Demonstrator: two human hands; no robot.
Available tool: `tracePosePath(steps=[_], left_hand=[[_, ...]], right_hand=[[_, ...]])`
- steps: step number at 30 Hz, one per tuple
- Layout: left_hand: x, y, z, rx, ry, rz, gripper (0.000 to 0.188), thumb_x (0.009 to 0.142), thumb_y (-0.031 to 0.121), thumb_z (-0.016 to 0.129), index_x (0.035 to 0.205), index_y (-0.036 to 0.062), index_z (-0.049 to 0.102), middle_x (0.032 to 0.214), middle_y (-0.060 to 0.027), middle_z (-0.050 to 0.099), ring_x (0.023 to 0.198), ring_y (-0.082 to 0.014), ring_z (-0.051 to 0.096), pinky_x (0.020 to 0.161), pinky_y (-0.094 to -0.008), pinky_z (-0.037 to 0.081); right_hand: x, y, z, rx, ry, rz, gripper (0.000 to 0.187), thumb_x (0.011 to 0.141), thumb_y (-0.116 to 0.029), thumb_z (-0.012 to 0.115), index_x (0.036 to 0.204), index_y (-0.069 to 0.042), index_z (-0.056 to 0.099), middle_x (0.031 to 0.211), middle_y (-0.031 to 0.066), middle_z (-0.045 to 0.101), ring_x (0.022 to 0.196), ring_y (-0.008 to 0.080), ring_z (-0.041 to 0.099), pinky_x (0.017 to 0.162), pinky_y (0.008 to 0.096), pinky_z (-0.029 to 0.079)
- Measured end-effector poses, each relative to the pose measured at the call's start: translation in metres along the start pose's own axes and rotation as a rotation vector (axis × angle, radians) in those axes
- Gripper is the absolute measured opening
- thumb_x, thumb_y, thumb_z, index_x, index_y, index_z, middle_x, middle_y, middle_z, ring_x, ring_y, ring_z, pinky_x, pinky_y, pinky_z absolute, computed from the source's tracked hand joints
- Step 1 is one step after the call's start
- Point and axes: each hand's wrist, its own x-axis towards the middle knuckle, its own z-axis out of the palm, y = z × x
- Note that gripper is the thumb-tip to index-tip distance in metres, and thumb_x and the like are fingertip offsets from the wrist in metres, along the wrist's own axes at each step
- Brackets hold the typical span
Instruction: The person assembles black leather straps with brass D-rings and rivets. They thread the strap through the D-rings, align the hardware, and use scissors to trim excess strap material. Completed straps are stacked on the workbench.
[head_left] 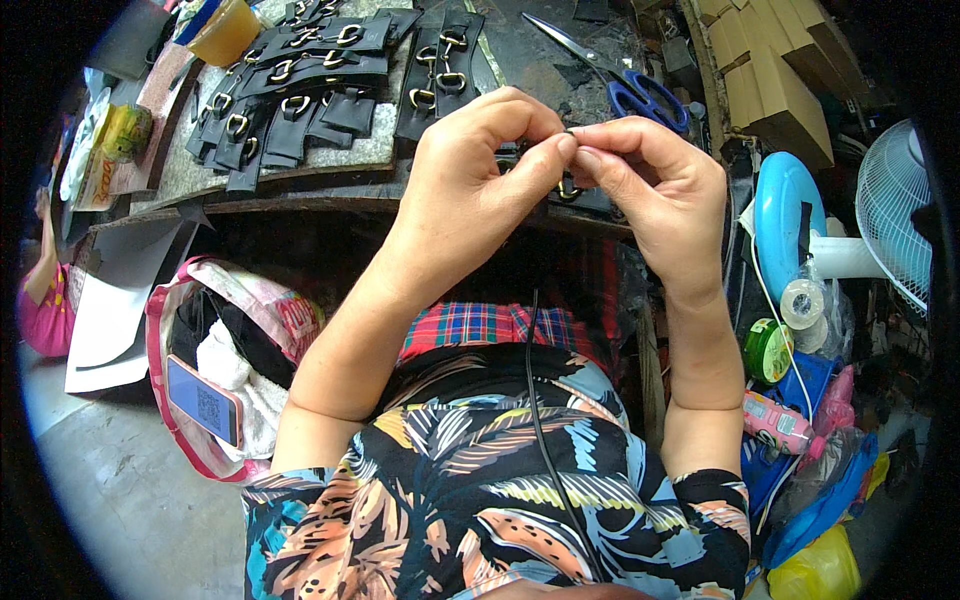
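Note:
My left hand (475, 165) and my right hand (670, 195) meet above the bench's front edge, thumbs and forefingers pinched together. A sliver of something small and dark shows at the fingertips; the fingers hide the rest, so its kind is unclear. Just under the fingertips, a brass-coloured metal fitting (568, 188) lies partly covered by my right hand. Beyond my left hand are black leather-like straps (440, 75) with gold-coloured rings. More such straps (325, 68) lie overlapped in a pile to the left. Scissors with blue handles (648, 100) rest on the bench beyond my right hand.
A stone slab (375, 150) carries the strap pile, with an amber tub (225, 35) behind it. Cardboard boxes (780, 80) stand far right, near a fan (895, 220) and a blue plastic stool (788, 215). At lower left, a bag (160, 345) holds a phone (205, 400).

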Motion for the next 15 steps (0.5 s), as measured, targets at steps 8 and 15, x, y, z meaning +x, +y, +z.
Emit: tracePosePath(steps=[8,15], left_hand=[[-0.002,-0.002,0.002,0.129,0.028,0.167,0.006,0.089,-0.001,0.068,0.091,-0.0054,0.066,0.093,-0.0116,0.068,0.086,-0.0203,0.066,0.079,-0.0295,0.052],[-0.001,-0.013,0.012,0.151,0.120,0.296,0.009,0.083,-0.001,0.071,0.086,-0.0030,0.063,0.086,-0.0143,0.064,0.076,-0.0307,0.066,0.068,-0.0357,0.054]], right_hand=[[0.001,0.001,0.004,0.104,0.036,0.043,0.012,0.092,-0.004,0.076,0.102,0.003,0.076,0.088,0.0046,0.075,0.079,0.0070,0.067,0.071,0.0219,0.054],[0.006,0.001,0.008,-0.493,0.071,-0.349,0.004,0.091,0.002,0.069,0.095,0.003,0.070,0.086,0.0083,0.071,0.076,0.0134,0.068,0.073,0.0263,0.055]])
